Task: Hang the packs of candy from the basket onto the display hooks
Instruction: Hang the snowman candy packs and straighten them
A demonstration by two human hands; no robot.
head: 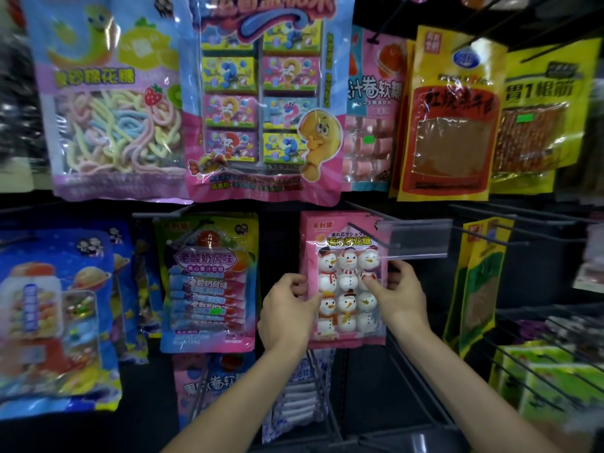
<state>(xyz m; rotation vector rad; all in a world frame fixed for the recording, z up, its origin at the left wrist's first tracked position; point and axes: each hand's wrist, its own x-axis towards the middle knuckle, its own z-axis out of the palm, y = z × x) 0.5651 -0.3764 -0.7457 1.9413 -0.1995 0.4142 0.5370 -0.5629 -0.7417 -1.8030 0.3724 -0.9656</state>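
1. A dark display wall (284, 230) crowded with hanging candy packs fills the head view.
2. The pink snowman marshmallow pack (343, 322) is upright, beside a clear price-tag holder (415, 240).
3. The left hand (287, 308) and the right hand (398, 295) have their fingers pinching the pack's side edges, thumbs in front.

The snowman pack (346, 282) sits mid-way along the lower row, between the left hand (287, 308) at its left edge and the right hand (398, 295) at its right edge, with a display hook (369, 233) crossing in front of its top and the label holder (415, 238) just right of its upper corner. Left of it hangs the stick-candy pack (209, 282), and well to the right the tall pouches (480, 282). In the row above, the box-candy pack (261, 99) overlaps the rope-candy pack (114, 103) on its left.
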